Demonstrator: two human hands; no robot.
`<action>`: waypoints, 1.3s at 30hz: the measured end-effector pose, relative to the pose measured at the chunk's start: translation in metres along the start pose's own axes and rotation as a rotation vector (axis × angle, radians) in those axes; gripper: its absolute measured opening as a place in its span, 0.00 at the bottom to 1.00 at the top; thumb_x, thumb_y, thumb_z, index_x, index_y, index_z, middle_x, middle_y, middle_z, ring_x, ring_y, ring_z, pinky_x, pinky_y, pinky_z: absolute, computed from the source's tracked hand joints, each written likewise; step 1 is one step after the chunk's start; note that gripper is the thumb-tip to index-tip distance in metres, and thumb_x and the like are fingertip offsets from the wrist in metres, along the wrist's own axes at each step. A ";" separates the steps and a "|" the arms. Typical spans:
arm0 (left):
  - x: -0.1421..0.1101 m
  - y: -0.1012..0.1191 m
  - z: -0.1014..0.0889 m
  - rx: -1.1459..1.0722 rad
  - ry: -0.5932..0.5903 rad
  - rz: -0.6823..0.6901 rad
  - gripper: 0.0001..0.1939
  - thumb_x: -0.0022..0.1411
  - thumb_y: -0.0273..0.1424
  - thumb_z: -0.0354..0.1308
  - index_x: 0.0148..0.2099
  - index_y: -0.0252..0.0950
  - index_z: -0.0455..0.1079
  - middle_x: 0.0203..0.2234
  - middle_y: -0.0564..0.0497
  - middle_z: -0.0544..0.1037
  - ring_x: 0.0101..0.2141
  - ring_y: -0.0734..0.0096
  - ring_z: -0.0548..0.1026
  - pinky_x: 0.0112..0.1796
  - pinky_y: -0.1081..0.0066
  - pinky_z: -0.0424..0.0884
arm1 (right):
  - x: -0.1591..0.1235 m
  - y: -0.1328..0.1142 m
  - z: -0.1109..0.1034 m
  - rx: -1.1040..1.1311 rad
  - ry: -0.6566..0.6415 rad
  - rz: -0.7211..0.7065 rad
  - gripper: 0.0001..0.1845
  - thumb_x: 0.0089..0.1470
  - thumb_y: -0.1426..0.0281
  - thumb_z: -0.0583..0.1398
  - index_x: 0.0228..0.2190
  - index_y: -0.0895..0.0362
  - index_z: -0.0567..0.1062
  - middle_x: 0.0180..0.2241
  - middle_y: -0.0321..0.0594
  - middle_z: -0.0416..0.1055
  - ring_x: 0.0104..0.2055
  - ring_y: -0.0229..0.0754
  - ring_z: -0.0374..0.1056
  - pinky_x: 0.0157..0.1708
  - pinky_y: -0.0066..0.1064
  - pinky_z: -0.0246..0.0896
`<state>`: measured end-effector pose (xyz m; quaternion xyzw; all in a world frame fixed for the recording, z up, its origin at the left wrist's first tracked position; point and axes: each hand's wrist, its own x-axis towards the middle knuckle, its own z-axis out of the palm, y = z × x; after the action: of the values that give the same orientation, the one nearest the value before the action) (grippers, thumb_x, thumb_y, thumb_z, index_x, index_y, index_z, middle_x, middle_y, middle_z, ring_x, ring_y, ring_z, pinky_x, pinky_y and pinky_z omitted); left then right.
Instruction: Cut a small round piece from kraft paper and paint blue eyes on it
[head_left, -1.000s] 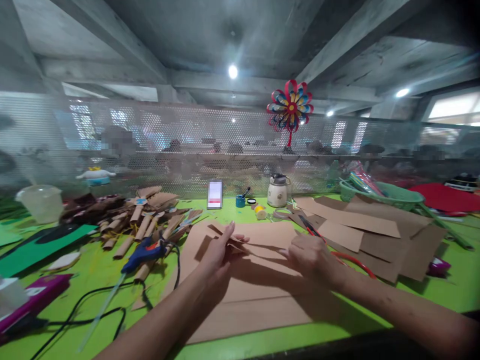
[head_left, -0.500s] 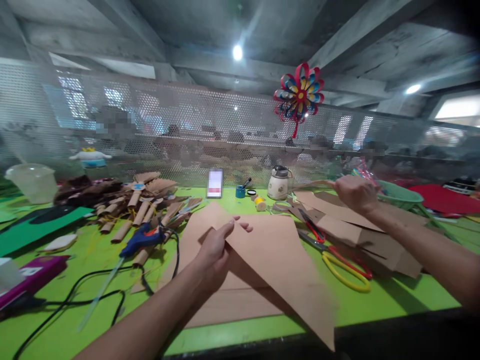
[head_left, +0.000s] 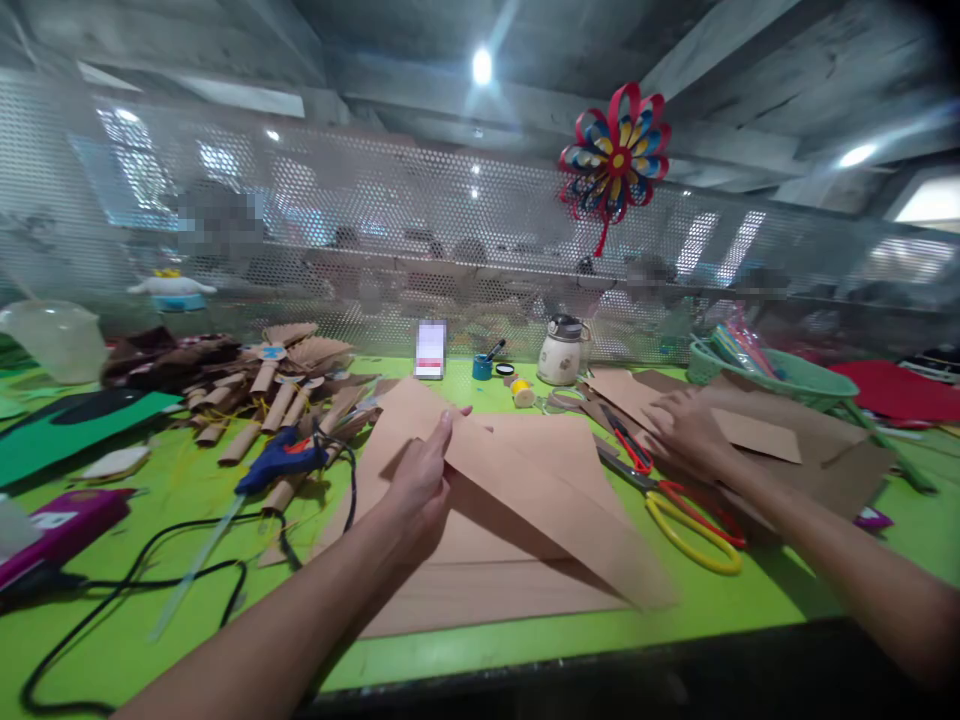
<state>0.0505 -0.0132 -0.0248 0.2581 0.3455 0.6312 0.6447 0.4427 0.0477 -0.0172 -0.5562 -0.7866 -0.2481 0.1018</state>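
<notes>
My left hand [head_left: 424,480] is closed on a sheet of brown kraft paper [head_left: 551,500], gripping its upper left edge between thumb and fingers. The sheet is raised at an angle over other brown paper [head_left: 465,600] on the table, and its right corner is blurred. Over to the right, my right hand [head_left: 690,435] rests on a pile of brown paper pieces [head_left: 817,480], palm down with its fingers apart. Whether any piece is under the fingertips I cannot tell. Between the hands lie scissors [head_left: 694,532] with yellow handles and a red-handled pair [head_left: 630,440].
A blue glue gun [head_left: 281,462] with a black cord lies left, beside rolled paper tubes [head_left: 240,442]. At the back stand a phone [head_left: 430,350], a blue jar [head_left: 481,367], a yellow spool [head_left: 522,392] and a bottle [head_left: 561,352]. A green basket [head_left: 825,385] sits back right.
My right hand has come down from above the pile onto it, its fingers spreading from a fist. The pile's pieces lie differently. The held sheet's right corner has risen slightly.
</notes>
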 end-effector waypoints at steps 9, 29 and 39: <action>0.019 0.009 -0.015 -0.042 0.111 0.132 0.16 0.67 0.37 0.58 0.54 0.35 0.68 0.50 0.45 0.73 0.45 0.62 0.75 0.44 0.58 0.75 | 0.029 -0.148 -0.037 1.101 -0.554 -0.208 0.23 0.53 0.52 0.65 0.27 0.61 0.78 0.23 0.35 0.73 0.24 0.37 0.68 0.23 0.26 0.62; 0.008 0.005 -0.014 0.229 -0.100 -0.109 0.15 0.67 0.37 0.58 0.52 0.34 0.69 0.46 0.46 0.74 0.40 0.65 0.76 0.40 0.62 0.76 | -0.006 -0.194 -0.052 2.082 -0.441 0.350 0.29 0.54 0.62 0.67 0.57 0.44 0.70 0.39 0.36 0.75 0.34 0.38 0.71 0.32 0.28 0.64; 0.001 0.002 -0.009 0.204 -0.136 -0.137 0.16 0.67 0.37 0.58 0.53 0.34 0.68 0.48 0.45 0.74 0.43 0.63 0.75 0.42 0.59 0.76 | -0.020 -0.204 -0.065 2.095 -0.737 0.150 0.05 0.48 0.70 0.70 0.28 0.60 0.82 0.35 0.43 0.76 0.37 0.42 0.72 0.35 0.31 0.65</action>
<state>0.0426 -0.0127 -0.0289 0.3405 0.3802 0.5282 0.6786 0.2534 -0.0543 -0.0268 -0.2811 -0.5538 0.7257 0.2961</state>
